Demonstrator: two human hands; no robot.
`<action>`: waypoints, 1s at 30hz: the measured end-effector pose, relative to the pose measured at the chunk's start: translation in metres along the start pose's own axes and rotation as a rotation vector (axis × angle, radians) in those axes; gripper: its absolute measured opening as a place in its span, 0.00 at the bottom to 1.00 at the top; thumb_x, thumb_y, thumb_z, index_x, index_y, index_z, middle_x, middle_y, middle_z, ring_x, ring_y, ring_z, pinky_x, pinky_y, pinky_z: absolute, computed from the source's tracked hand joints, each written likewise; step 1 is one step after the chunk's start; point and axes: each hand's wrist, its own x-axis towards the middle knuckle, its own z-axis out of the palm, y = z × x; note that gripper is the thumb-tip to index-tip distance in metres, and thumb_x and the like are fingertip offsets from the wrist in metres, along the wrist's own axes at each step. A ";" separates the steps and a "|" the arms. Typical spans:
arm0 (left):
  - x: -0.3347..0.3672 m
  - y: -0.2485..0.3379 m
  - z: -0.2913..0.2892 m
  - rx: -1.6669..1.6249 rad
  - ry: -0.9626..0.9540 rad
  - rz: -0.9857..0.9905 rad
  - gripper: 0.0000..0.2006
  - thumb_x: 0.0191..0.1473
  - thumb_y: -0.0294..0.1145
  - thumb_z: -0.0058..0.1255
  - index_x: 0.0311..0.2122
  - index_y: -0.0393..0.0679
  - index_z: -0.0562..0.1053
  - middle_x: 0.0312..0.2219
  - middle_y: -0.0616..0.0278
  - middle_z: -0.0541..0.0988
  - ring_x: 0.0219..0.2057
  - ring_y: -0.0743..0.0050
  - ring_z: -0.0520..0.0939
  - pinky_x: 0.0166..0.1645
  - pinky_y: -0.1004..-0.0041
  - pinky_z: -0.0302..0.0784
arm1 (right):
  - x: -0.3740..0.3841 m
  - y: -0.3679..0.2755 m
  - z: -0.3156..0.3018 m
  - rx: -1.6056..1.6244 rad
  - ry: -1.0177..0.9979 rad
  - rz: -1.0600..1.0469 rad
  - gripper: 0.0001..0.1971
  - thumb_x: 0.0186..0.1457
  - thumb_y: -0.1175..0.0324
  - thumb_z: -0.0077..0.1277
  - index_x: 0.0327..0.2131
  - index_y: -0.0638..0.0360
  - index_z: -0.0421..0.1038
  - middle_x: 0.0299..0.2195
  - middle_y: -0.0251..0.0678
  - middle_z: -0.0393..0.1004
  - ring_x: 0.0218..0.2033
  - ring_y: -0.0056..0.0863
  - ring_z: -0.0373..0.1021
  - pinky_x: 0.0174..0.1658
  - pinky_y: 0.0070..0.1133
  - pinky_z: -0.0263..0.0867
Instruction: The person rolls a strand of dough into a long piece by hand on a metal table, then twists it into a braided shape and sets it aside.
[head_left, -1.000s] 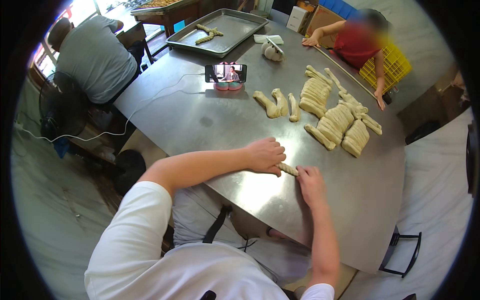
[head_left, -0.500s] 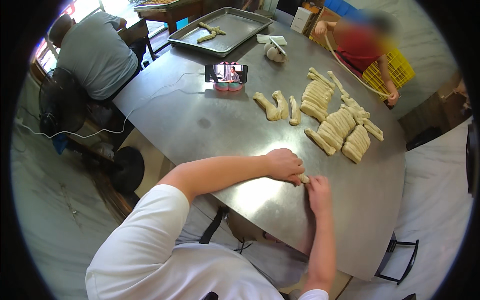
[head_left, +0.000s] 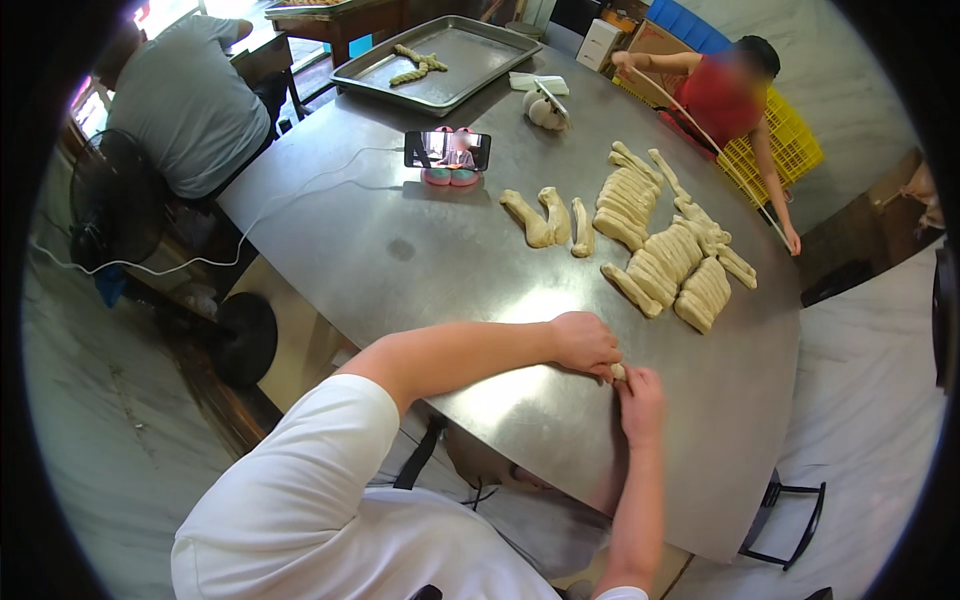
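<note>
Near the front of the metal table, my left hand and my right hand meet with fingers curled on a small piece of dough. Only a pale bit of it shows between them; my fingers hide the rest. Beyond my hands lie several rows of dough strips, laid side by side in blocks. Left of those, a few loose dough pieces rest apart on the metal.
A tray holding twisted dough stands at the far left. A phone leans on a pink stand, its white cable trailing left. Across the table, a person in red stretches a long dough rope. Another person sits at left.
My hands have come closer together, and less dough shows between them. The person in red has pulled the dough rope straighter, one hand lower down.
</note>
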 end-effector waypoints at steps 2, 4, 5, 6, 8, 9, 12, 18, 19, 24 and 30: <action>0.006 -0.005 0.000 -0.029 -0.016 -0.021 0.23 0.65 0.60 0.55 0.38 0.48 0.78 0.33 0.59 0.81 0.39 0.51 0.86 0.44 0.53 0.82 | 0.009 -0.005 0.012 -0.015 0.053 -0.095 0.17 0.54 0.75 0.67 0.49 0.60 0.82 0.41 0.39 0.77 0.45 0.43 0.74 0.49 0.35 0.73; 0.002 -0.005 0.006 -0.009 0.083 0.044 0.23 0.65 0.60 0.55 0.38 0.47 0.79 0.33 0.58 0.82 0.39 0.50 0.86 0.43 0.53 0.82 | 0.009 -0.001 0.006 0.008 0.043 -0.088 0.16 0.55 0.76 0.66 0.48 0.60 0.82 0.41 0.40 0.77 0.44 0.43 0.74 0.48 0.34 0.73; 0.001 -0.006 0.008 0.003 0.136 0.080 0.23 0.65 0.60 0.55 0.38 0.47 0.79 0.33 0.58 0.82 0.39 0.49 0.86 0.43 0.53 0.82 | 0.007 -0.001 0.002 -0.004 0.036 -0.063 0.15 0.56 0.76 0.65 0.48 0.61 0.81 0.41 0.41 0.77 0.43 0.43 0.75 0.48 0.34 0.73; 0.004 -0.007 0.009 -0.018 0.109 0.034 0.23 0.65 0.60 0.55 0.38 0.47 0.79 0.33 0.57 0.83 0.39 0.49 0.86 0.43 0.52 0.82 | 0.008 -0.001 0.000 -0.016 0.029 -0.039 0.15 0.57 0.76 0.65 0.48 0.61 0.81 0.41 0.41 0.78 0.42 0.43 0.75 0.47 0.34 0.73; 0.010 -0.006 0.009 -0.065 0.051 -0.059 0.23 0.65 0.60 0.54 0.38 0.46 0.80 0.33 0.57 0.83 0.38 0.48 0.86 0.43 0.52 0.82 | 0.016 -0.003 0.008 -0.011 0.028 -0.069 0.15 0.57 0.76 0.65 0.48 0.60 0.81 0.41 0.41 0.77 0.41 0.42 0.75 0.47 0.33 0.73; 0.007 -0.006 0.008 -0.032 0.069 -0.050 0.24 0.65 0.60 0.55 0.38 0.46 0.80 0.34 0.57 0.83 0.38 0.48 0.86 0.43 0.52 0.82 | 0.018 -0.002 0.008 0.017 0.011 -0.053 0.15 0.57 0.76 0.65 0.48 0.60 0.82 0.41 0.41 0.77 0.41 0.42 0.75 0.47 0.33 0.73; -0.009 -0.002 -0.005 0.049 0.059 -0.064 0.25 0.63 0.62 0.56 0.37 0.45 0.80 0.35 0.56 0.84 0.40 0.48 0.87 0.43 0.53 0.83 | 0.023 -0.013 0.004 0.060 -0.010 -0.042 0.14 0.54 0.76 0.66 0.46 0.58 0.82 0.39 0.40 0.78 0.44 0.43 0.75 0.49 0.35 0.72; -0.107 -0.018 -0.130 0.129 -0.165 -0.130 0.15 0.57 0.53 0.65 0.38 0.53 0.85 0.38 0.61 0.86 0.41 0.52 0.87 0.41 0.54 0.82 | 0.123 -0.072 -0.014 0.096 -0.284 -0.308 0.11 0.53 0.73 0.67 0.42 0.58 0.82 0.34 0.42 0.78 0.41 0.42 0.76 0.47 0.34 0.72; -0.116 -0.039 -0.178 0.187 -0.114 -0.349 0.09 0.54 0.45 0.68 0.38 0.59 0.87 0.39 0.64 0.86 0.42 0.54 0.87 0.42 0.55 0.82 | 0.153 -0.109 -0.022 0.153 -0.175 -0.131 0.18 0.57 0.73 0.65 0.52 0.58 0.80 0.43 0.43 0.81 0.47 0.39 0.78 0.51 0.32 0.73; -0.187 -0.080 -0.318 0.838 1.029 -0.378 0.15 0.57 0.38 0.66 0.47 0.45 0.80 0.41 0.56 0.84 0.41 0.46 0.83 0.48 0.55 0.80 | 0.208 -0.194 -0.044 0.431 0.450 -0.232 0.34 0.65 0.70 0.60 0.72 0.58 0.63 0.70 0.45 0.68 0.67 0.38 0.69 0.67 0.29 0.65; -0.224 -0.085 -0.154 0.378 0.511 -0.491 0.21 0.63 0.45 0.61 0.56 0.46 0.78 0.50 0.52 0.83 0.46 0.48 0.85 0.50 0.54 0.82 | 0.116 -0.114 0.048 0.309 0.012 -0.057 0.26 0.61 0.66 0.63 0.62 0.60 0.75 0.71 0.51 0.66 0.71 0.52 0.63 0.72 0.37 0.61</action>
